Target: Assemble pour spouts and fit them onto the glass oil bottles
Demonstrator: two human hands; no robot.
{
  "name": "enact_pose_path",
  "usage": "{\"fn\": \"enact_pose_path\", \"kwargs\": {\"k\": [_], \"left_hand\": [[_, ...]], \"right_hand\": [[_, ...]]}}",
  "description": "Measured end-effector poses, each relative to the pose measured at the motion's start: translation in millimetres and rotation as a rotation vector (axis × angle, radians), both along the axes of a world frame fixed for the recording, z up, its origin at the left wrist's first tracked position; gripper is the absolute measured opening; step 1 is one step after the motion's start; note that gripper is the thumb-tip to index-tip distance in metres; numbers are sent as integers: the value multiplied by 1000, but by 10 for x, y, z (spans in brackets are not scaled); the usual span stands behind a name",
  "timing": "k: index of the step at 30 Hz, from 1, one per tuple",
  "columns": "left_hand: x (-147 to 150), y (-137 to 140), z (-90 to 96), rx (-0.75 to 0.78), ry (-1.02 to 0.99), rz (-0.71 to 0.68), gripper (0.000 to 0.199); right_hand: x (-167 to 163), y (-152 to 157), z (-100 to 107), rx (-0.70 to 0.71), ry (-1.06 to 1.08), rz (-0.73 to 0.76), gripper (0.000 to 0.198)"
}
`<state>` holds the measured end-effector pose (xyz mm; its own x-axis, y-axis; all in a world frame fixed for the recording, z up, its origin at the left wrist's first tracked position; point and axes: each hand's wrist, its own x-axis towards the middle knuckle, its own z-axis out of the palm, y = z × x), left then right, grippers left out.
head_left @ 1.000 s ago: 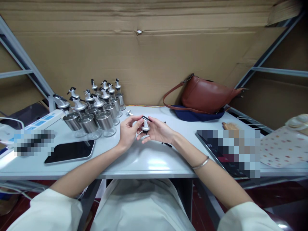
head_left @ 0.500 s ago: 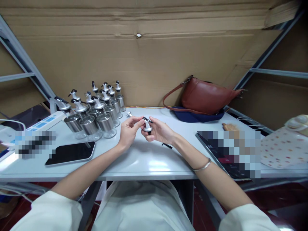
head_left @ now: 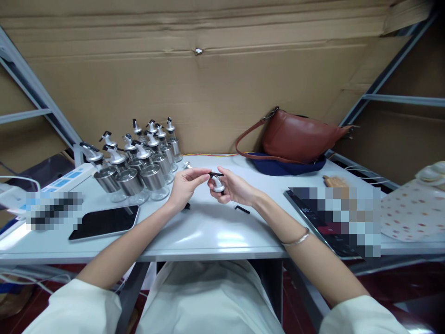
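My right hand [head_left: 237, 187] is closed around a silver bottle pourer [head_left: 219, 186], with its black stopper end pointing down. Along the pourer's top lies a black flip lever [head_left: 217, 175]. The fingertips of my left hand [head_left: 183, 187] pinch the lever's left end. Below the hands, a loose black L-shaped piece [head_left: 242, 210] lies on the white table [head_left: 208, 227]. Beside my left wrist is a small dark piece [head_left: 187, 206], partly hidden. Another silver pourer [head_left: 187, 164] shows just behind my left hand.
Several glass-and-steel bottles [head_left: 127, 182] fitted with pourers stand at the left. A dark-screened tablet [head_left: 104, 222] lies in front of them, near a power strip [head_left: 66, 181]. At the right are a brown bag [head_left: 295, 137], a blue cloth item [head_left: 288, 166] and another screen [head_left: 306, 213].
The pourer has shifted slightly right with my right hand, and its black lever now lies more level. A small dark piece has come into view beside my left wrist.
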<state>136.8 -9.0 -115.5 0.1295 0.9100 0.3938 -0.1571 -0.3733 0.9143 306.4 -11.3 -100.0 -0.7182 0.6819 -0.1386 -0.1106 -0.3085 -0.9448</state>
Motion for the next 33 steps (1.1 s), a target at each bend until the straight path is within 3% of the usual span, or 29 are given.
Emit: {"fn": "enact_pose_path", "kwargs": {"k": [12,16,22,27,33], "left_hand": [[23,-60,38,7,0,23,20],[25,-64,40,22,19,-7,21],[-24,-16,32,103,90,-65,20],[-68,8,22,224,148,-107,15],[-70,34,-15,248,201,-114,18]], "right_hand": [[-3,-12,25,24,-111,-14,63],[-19,-34,40,12,-158,-43,58],[-28,-76,38,77,-136,-60,44],[30,-47,-4,110,-138,7,47],[38,6,-58,143,-110,1,52]]}}
